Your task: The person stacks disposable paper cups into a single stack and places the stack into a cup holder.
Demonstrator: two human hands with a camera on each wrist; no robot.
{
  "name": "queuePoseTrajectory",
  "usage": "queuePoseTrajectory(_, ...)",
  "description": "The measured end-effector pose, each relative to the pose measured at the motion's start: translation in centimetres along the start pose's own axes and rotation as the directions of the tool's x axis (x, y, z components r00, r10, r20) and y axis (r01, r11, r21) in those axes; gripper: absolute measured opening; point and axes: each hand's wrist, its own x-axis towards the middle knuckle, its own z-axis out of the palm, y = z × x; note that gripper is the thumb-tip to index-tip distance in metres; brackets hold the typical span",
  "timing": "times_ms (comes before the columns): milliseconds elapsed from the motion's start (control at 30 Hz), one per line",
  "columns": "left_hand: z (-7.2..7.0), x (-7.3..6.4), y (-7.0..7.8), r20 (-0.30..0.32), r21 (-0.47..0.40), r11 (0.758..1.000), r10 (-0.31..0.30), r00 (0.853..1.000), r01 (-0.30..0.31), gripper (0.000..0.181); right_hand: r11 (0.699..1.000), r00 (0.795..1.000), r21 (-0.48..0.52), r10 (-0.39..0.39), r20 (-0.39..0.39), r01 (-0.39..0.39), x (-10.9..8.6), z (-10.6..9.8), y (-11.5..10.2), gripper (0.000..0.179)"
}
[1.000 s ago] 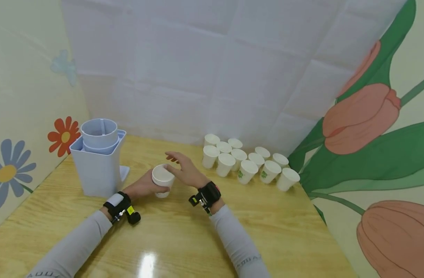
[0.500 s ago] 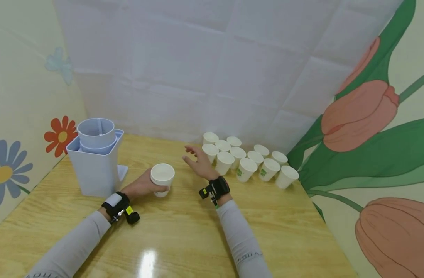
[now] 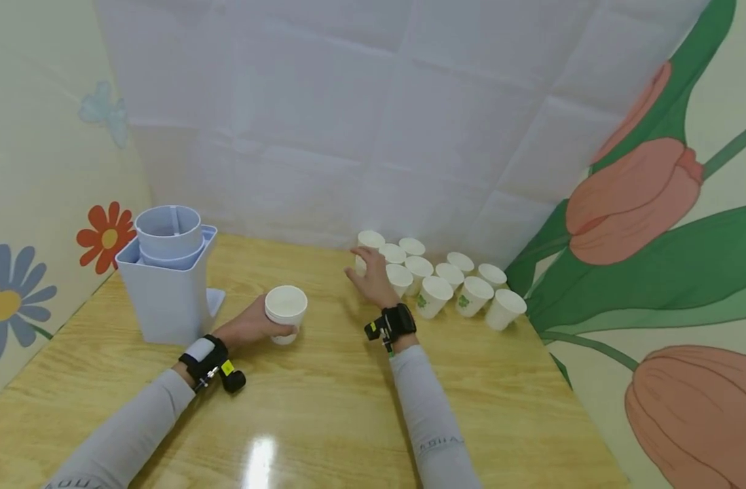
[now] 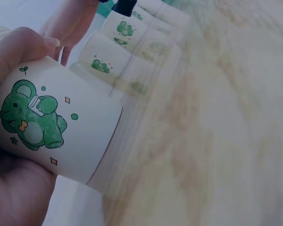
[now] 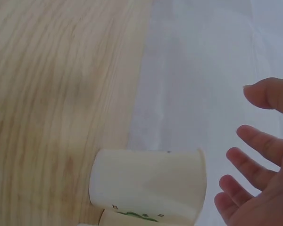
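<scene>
My left hand (image 3: 253,327) grips a small stack of white paper cups (image 3: 285,312) upright over the table, thumb and fingers curled round the side. In the left wrist view a green cartoon bear shows on the outer paper cup (image 4: 75,155), and several stacked rims appear at the far left. My right hand (image 3: 375,280) is at the left end of a group of white paper cups (image 3: 434,296), partly covering one of them. Seen from the right wrist, its fingers (image 5: 259,172) are spread, apart from the rim of the nearest paper cup (image 5: 148,181).
A lavender bin-like container (image 3: 168,302) with a round cup-shaped piece (image 3: 170,231) in its top stands at the left of the wooden table (image 3: 324,407). A white sheet (image 3: 305,122) hangs behind, and floral-patterned walls rise at both sides.
My right hand has left the stack in my left hand and moved right and away from me, over to the left end of the group of cups. The left hand keeps its grip.
</scene>
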Motion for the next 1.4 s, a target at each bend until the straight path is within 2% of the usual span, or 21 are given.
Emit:
queuePoseTrajectory(133, -0.1, 0.1, 0.0, -0.008, 0.012, 1.000, 0.008, 1.000, -0.008, 0.073, 0.998, 0.997, -0.050, 0.052, 0.053, -0.049, 0.7, -0.4, 0.4, 0.052)
queuePoseTrajectory(300, 0.0, -0.2, 0.5, -0.016, 0.012, 1.000, 0.017, 1.000, -0.017, 0.072, 0.967, 0.980, -0.244, 0.116, 0.159, -0.075, 1.8, -0.8, 1.2, 0.060)
queuePoseTrajectory(467, 0.1, -0.3, 0.5, -0.004, 0.007, 1.000, 0.017, 1.000, -0.017, 0.072, 0.909, 0.941, -0.405, 0.217, 0.260, -0.097, 2.7, -0.8, 2.1, 0.072)
queuePoseTrajectory(600, 0.3, -0.3, 0.1, 0.010, -0.005, 1.000, 0.015, 1.000, -0.015, 0.071, 0.890, 0.916, -0.441, 0.265, 0.301, -0.113, 2.6, -0.7, 3.0, 0.078)
queuePoseTrajectory(767, 0.4, -0.3, 0.2, 0.003, 0.004, 1.000, -0.003, 1.000, 0.003, 0.071, 0.882, 0.916, -0.460, 0.262, 0.305, -0.100, 2.6, -0.5, 3.5, 0.077)
queuePoseTrajectory(900, 0.2, -0.3, 0.4, -0.017, 0.017, 1.000, -0.001, 1.000, 0.001, 0.071, 0.875, 0.917, -0.474, 0.266, 0.298, -0.099, 2.7, -0.4, 3.2, 0.072)
queuePoseTrajectory(1033, 0.1, -0.3, 0.1, -0.006, 0.011, 1.000, 0.003, 1.000, -0.003, 0.070, 0.871, 0.914, -0.482, 0.272, 0.300, -0.100, 2.3, -0.3, 2.5, 0.068)
queuePoseTrajectory(1133, 0.1, -0.2, -0.2, 0.001, 0.003, 1.000, 0.008, 1.000, -0.008, 0.070, 0.884, 0.922, -0.460, 0.242, 0.303, -0.081, 1.7, -0.2, 1.8, 0.067)
queuePoseTrajectory(1233, 0.2, -0.2, -0.2, 0.003, 0.004, 1.000, 0.022, 1.000, -0.022, 0.070, 0.913, 0.940, -0.407, 0.170, 0.297, -0.036, 1.2, -0.2, 1.0, 0.068)
queuePoseTrajectory(1400, 0.2, -0.3, 0.0, -0.004, 0.008, 1.000, 0.015, 1.000, -0.015, 0.070, 0.934, 0.944, -0.357, 0.109, 0.311, 0.010, 0.7, -0.2, -0.3, 0.069)
